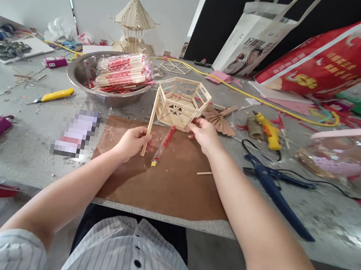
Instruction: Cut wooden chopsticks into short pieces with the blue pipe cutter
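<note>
Between the fingers of my left hand (132, 144) are pale wooden sticks (152, 116), held nearly upright. Their upper end stands beside the left corner of a hexagonal frame (176, 118) built from thin wooden sticks; whether they touch it I cannot tell. My right hand (204, 134) pinches the frame's lower right corner, tilting its latticed side toward me. A brown board (163, 192) lies under my hands. On it, between them, is a red and clear chopstick wrapper (165, 144). One short stick (204, 173) rests near my right forearm.
A metal bowl (106, 99) of packaged chopsticks stands behind my left hand, with a stick pagoda (132, 22) further back. To the left are a yellow utility knife (56, 95) and a blurred phone (76, 133). A yellow glue gun (268, 131) and blue cutter (275, 193) lie right.
</note>
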